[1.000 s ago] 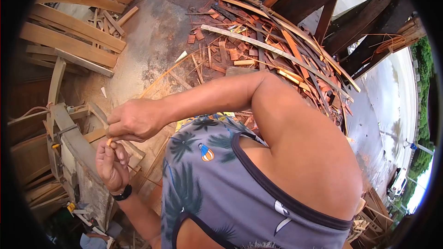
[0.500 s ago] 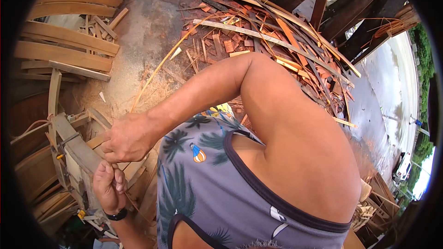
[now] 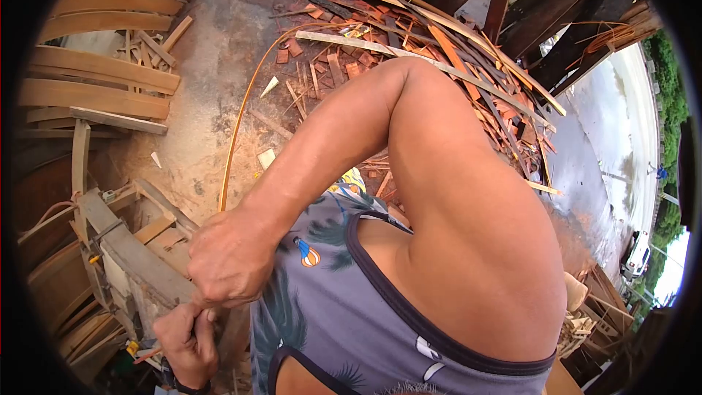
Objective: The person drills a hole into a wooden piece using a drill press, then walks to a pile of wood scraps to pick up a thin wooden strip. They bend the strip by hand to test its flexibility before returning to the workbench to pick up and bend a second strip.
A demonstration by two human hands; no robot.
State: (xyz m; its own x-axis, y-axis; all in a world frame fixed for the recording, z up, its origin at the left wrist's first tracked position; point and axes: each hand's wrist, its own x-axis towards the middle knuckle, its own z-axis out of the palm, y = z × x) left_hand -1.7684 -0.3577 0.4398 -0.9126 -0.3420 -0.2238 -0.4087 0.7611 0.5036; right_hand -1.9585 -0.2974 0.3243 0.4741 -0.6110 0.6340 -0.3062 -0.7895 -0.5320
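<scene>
A thin, flexible orange-brown strip [image 3: 236, 128] curves down from the wood pile to my right hand [image 3: 230, 257]. My right hand is closed round the strip, knuckles up. Just below it and touching it is my left hand [image 3: 189, 344], its fingers curled and pinched together. A short reddish length of the strip shows at the outer side of my left hand; the part between my palms is hidden. Left of my hands stands a curved wooden frame [image 3: 128, 249] with a small yellow clamp on it.
A heap of wood scraps and long slats [image 3: 409, 36] lies on the ground ahead. Curved wooden boards [image 3: 110, 66] stand at the left. Large dark timbers [image 3: 563, 22] rise at the upper right. A white vehicle [image 3: 636, 254] is at the far right.
Both hands have moved down and to the right, closer to my body, the right one more so. The strip now bends in a tighter arc, and my left fingers are more closed.
</scene>
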